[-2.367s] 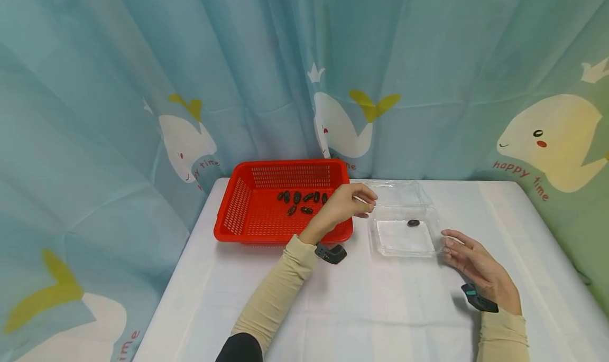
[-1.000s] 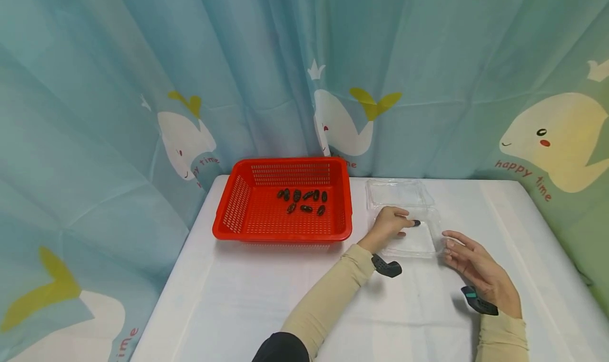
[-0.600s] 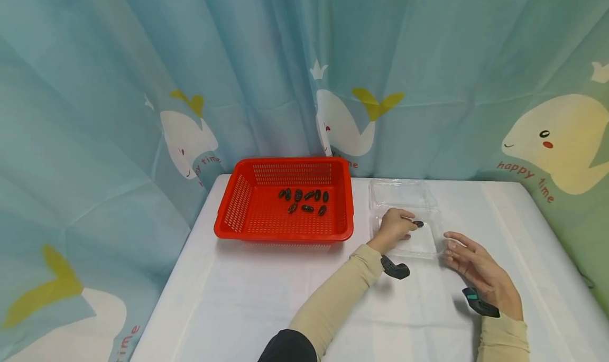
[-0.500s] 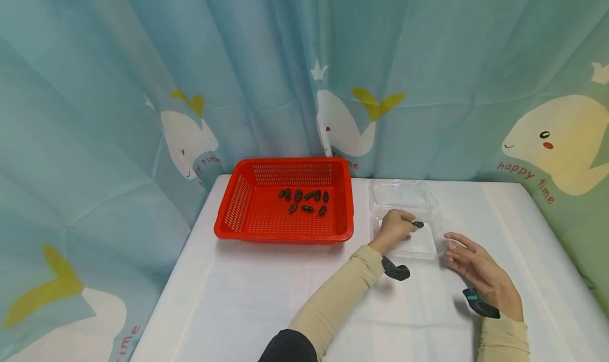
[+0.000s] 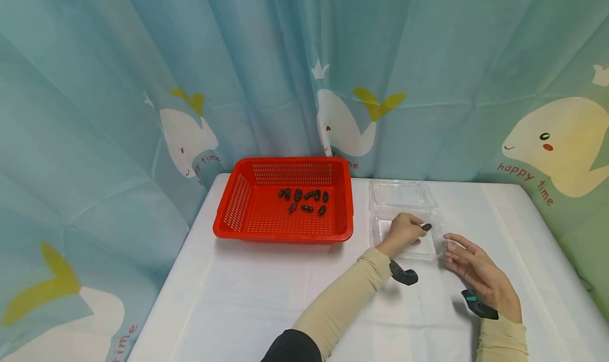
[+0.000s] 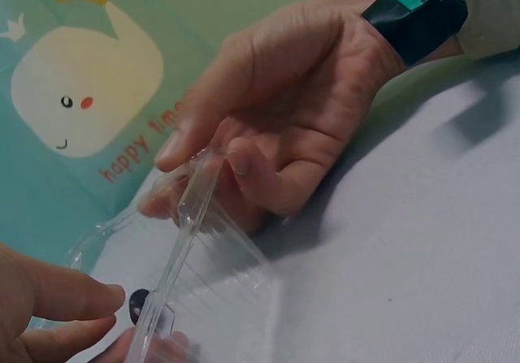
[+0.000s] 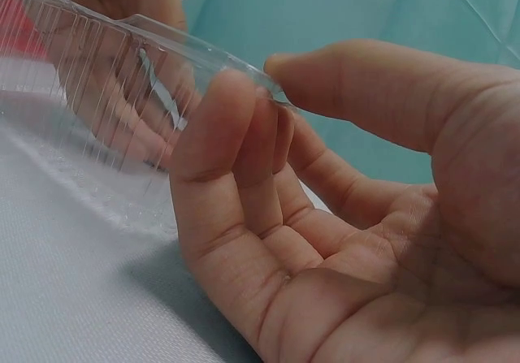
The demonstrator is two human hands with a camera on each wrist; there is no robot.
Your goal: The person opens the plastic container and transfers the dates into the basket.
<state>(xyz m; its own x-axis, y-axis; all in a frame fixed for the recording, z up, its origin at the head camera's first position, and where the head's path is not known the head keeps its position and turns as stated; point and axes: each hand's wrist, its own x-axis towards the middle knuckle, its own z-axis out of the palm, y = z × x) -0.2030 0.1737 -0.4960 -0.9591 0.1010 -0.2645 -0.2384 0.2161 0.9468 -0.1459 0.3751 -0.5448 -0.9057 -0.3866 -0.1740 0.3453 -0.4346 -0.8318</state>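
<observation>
A clear plastic clamshell box lies open on the table, its lid folded back toward the curtain. Inside the box my left hand has curled fingers at a dark brown date, which sticks out past the fingertips. The left wrist view has this date right at the fingertips, close to the plastic wall. Standing at the box's right side, my right hand pinches the rim between thumb and fingers; the right wrist view shows this grip closely.
A red perforated basket stands left of the box, with several dates on its floor. A white cloth covers the table. A blue-green curtain with whale prints hangs behind and at the sides.
My left hand first moved from beside the basket into the box, then shifted slightly right. The date moved right with it and turned. My right hand stays at the box's right rim.
</observation>
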